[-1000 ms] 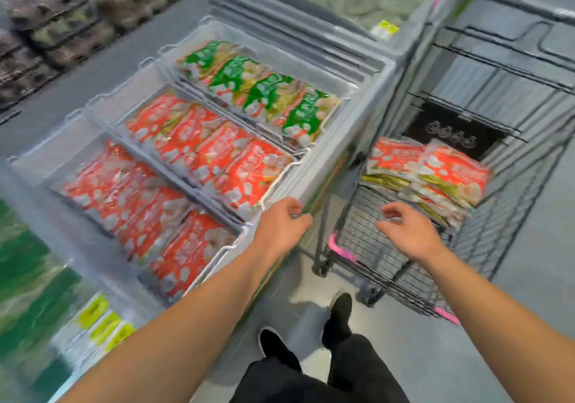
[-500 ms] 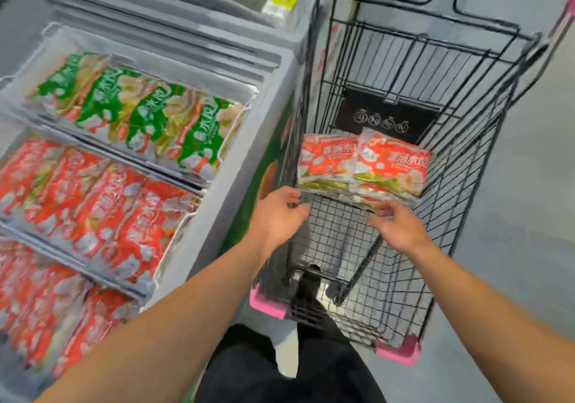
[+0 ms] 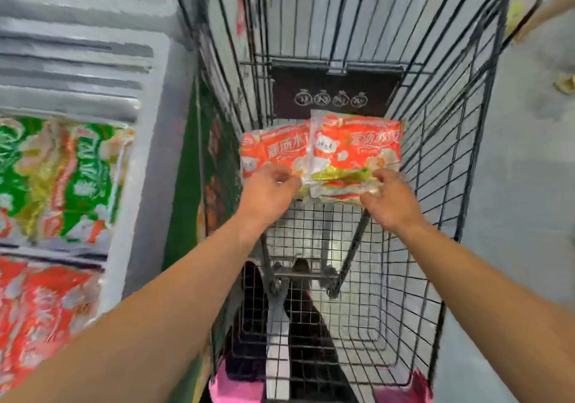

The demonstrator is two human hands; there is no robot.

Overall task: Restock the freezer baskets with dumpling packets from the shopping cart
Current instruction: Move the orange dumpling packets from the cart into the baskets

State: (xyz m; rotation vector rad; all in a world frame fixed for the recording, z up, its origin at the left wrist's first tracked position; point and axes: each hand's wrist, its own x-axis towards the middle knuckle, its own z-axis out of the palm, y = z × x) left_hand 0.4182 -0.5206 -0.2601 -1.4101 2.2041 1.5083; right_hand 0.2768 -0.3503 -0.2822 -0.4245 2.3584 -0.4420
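Reaching into the wire shopping cart (image 3: 435, 185) at the centre of the frame, both bare arms are stretching toward a stack of red dumpling packets (image 3: 323, 157) lying at the cart's far end, just below a dark sign panel (image 3: 336, 91). In this single head view, the left hand (image 3: 267, 191) is sitting at the near left edge of the stack with its fingers curled, touching the left packet; whether its grip is actually closing on the wrapper is not something I can tell. The right hand (image 3: 392, 200) is at the near right edge, its curled fingers lying against the layered packet ends, and again how firm the grip is cannot be told. At the left edge of the frame, the freezer (image 3: 146, 153) is showing green packets (image 3: 62, 178) above and more red packets (image 3: 40, 312) below, all blurred. Pink corner bumpers (image 3: 236, 387) are showing at the cart's near end, bottom centre.
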